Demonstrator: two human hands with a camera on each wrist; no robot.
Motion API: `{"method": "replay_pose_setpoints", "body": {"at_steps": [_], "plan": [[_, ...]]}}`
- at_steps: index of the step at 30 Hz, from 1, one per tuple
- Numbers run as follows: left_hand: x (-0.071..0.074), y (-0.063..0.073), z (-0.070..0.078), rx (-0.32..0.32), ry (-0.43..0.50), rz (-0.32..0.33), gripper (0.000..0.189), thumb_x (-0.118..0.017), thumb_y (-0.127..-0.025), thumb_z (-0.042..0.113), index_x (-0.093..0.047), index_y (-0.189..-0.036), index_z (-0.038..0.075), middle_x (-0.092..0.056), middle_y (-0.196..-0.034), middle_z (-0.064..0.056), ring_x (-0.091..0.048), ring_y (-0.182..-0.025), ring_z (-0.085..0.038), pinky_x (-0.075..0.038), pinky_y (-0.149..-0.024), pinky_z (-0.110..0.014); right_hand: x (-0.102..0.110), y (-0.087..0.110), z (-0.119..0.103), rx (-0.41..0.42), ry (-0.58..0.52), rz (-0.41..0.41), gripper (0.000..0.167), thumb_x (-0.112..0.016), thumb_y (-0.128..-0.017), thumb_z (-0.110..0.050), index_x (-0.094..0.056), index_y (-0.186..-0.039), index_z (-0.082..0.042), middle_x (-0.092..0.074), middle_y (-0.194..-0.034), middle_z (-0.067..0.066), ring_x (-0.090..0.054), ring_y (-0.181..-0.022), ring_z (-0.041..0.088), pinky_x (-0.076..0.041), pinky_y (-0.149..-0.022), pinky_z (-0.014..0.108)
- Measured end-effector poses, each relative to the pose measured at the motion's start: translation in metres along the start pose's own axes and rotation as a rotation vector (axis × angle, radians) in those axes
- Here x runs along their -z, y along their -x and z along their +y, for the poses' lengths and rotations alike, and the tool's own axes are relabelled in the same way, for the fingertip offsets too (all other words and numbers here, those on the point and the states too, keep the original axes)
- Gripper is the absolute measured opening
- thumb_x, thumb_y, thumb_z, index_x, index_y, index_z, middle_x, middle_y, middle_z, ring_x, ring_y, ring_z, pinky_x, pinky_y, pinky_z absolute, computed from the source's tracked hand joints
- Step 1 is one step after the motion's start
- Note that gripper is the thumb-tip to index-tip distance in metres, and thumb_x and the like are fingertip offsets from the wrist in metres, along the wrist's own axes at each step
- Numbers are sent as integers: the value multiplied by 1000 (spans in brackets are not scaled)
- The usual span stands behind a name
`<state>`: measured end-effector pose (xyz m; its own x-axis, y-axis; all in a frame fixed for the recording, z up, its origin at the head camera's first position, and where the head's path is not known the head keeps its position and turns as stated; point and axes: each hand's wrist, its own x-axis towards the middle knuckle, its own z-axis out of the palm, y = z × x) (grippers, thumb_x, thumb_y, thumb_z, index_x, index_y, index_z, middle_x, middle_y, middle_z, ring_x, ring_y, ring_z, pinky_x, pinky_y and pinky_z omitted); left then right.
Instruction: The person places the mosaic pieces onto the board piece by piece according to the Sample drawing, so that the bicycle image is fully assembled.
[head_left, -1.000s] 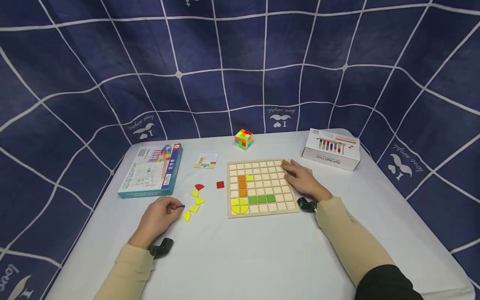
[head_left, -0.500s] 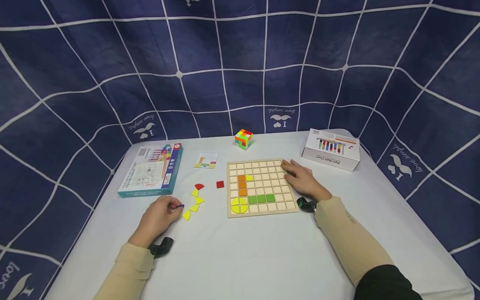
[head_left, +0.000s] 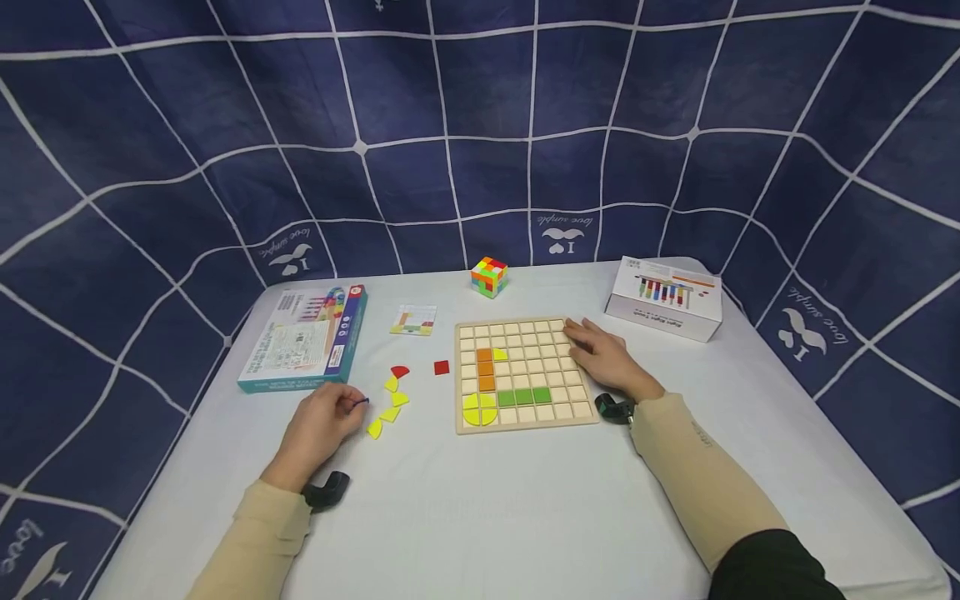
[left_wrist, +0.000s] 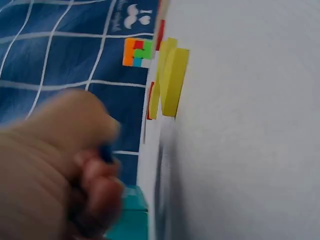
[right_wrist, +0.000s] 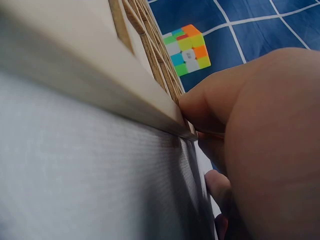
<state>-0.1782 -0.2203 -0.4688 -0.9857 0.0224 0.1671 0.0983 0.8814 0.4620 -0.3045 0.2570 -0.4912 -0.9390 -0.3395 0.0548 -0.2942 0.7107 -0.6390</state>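
My left hand (head_left: 321, 425) pinches a small dark blue piece (head_left: 362, 402) between thumb and fingertips, mostly hidden by the fingers. Just to its right on the white table lie several yellow quarter-round pieces (head_left: 389, 414) and a red one (head_left: 400, 372). My right hand (head_left: 607, 358) rests along the right edge of a wooden grid board (head_left: 528, 427), its fingertips at the rim in the right wrist view. Set in the board are orange squares (head_left: 486, 368), a row of green squares (head_left: 524, 397), a yellow circle of quarter pieces (head_left: 480, 409) and a single yellow piece (head_left: 500, 355).
A red square (head_left: 442, 367) lies left of the board, below a small pattern card (head_left: 413, 320). Behind the board stands a colour cube (head_left: 490, 277). A flat teal-edged box (head_left: 303, 340) is at the left, a white box (head_left: 663, 298) at the back right.
My left hand has risen slightly, away from the nearest yellow pieces, with the blue piece still pinched. The right hand stays in place at the board's edge.
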Motion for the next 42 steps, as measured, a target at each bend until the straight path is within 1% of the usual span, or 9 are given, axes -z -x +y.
{"method": "replay_pose_setpoints", "body": {"at_steps": [4, 10, 13, 17, 21, 27, 33, 39, 42], "plan": [[-4, 6, 48, -124, 37, 19, 16, -80, -87, 16, -73, -101, 11, -63, -92, -1, -54, -77, -15, -49, -67, -28, 1, 2, 1, -3, 10, 7, 51, -51, -107, -24, -46, -155, -9, -32, -167, 4, -16, -158, 37, -6, -121, 65], [-32, 10, 131, -358, 43, -115, 13, -81, -87, 21, -73, -97, 18, -61, -89, 9, -53, -72, -6, -47, -61, -21, 1, 2, 1, 0, -16, 0, 51, -51, -107, -25, -45, -155, -10, -32, -168, 3, -14, -159, 36, -5, -122, 63], [-49, 2, 158, -420, -14, -161, 11, -79, -89, 24, -74, -96, 18, -61, -90, 9, -55, -73, -5, -47, -61, -21, 0, 0, 2, 5, -15, 2, 51, -52, -107, -26, -45, -155, -11, -32, -168, 4, -15, -159, 36, -5, -122, 63], [-69, -11, 181, -431, -72, -193, 8, -77, -90, 25, -76, -95, 19, -61, -87, 8, -55, -72, -5, -46, -60, -23, -1, -2, 4, 2, -14, 8, 51, -52, -106, -26, -46, -155, -11, -32, -167, 3, -15, -159, 35, -6, -122, 62], [-84, -18, 194, -448, -110, -184, 4, -76, -91, 25, -78, -93, 22, -60, -84, 10, -55, -69, -4, -45, -58, -24, -1, -2, 4, 0, -16, 11, 50, -52, -106, -26, -47, -154, -12, -33, -167, 2, -16, -159, 34, -7, -122, 62], [-98, -18, 196, -442, -130, -135, 3, -78, -91, 26, -81, -91, 26, -63, -83, 11, -59, -70, -5, -46, -57, -24, -1, -2, 1, -8, -22, 11, 50, -51, -107, -27, -48, -154, -12, -34, -167, 2, -16, -159, 33, -7, -122, 61], [-101, -19, 194, -427, -109, -105, 4, -79, -90, 27, -83, -90, 27, -65, -82, 11, -61, -71, -4, -47, -57, -23, -1, -1, 0, -14, -31, 11, 50, -52, -106, -27, -48, -154, -12, -34, -167, 1, -16, -159, 33, -6, -122, 62], [-100, -17, 195, -449, -106, -83, 5, -80, -90, 24, -84, -91, 26, -68, -84, 9, -63, -72, -6, -48, -56, -23, -2, -1, 1, -12, -12, 12, 50, -51, -107, -27, -47, -154, -13, -33, -167, 0, -16, -159, 33, -7, -122, 61], [-101, -19, 194, -430, -73, -86, 5, -82, -88, 21, -84, -90, 26, -67, -85, 9, -63, -72, -6, -48, -57, -23, -3, -2, 2, -11, -4, 14, 50, -51, -107, -27, -47, -155, -13, -33, -167, 0, -17, -159, 33, -7, -123, 61]]}}
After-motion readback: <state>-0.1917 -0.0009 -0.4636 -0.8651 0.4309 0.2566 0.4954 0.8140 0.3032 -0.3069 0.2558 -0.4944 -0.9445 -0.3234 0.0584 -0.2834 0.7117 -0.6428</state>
